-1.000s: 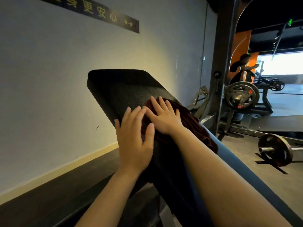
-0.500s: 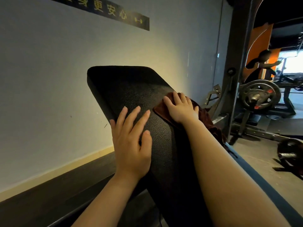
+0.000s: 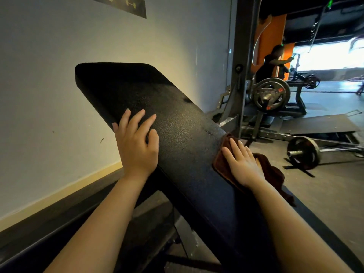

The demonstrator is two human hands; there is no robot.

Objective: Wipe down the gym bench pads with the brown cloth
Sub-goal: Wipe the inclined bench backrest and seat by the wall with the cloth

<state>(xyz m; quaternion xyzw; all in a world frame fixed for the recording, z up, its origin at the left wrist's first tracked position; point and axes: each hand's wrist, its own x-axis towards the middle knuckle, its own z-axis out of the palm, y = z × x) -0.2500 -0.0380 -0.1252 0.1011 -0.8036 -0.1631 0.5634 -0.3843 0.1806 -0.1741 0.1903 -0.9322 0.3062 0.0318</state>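
Note:
The black bench pad [image 3: 173, 123] slopes up and away from me toward the wall. My left hand [image 3: 136, 142] rests flat on the pad's left edge, fingers straight and spread. My right hand [image 3: 241, 161] presses the brown cloth [image 3: 271, 172] with flat fingers against the pad's right edge. Part of the cloth hangs off the right side of the pad, and the part under my palm is hidden.
A grey wall [image 3: 59, 95] runs close on the left. To the right stand a rack upright [image 3: 239, 66], a loaded weight plate [image 3: 270, 95] and a barbell [image 3: 303, 152] on the floor. A person [image 3: 272, 62] stands farther back by the orange wall.
My right hand has slid the cloth from the pad's middle out to its right edge and lower down. My left hand has stayed on the left edge.

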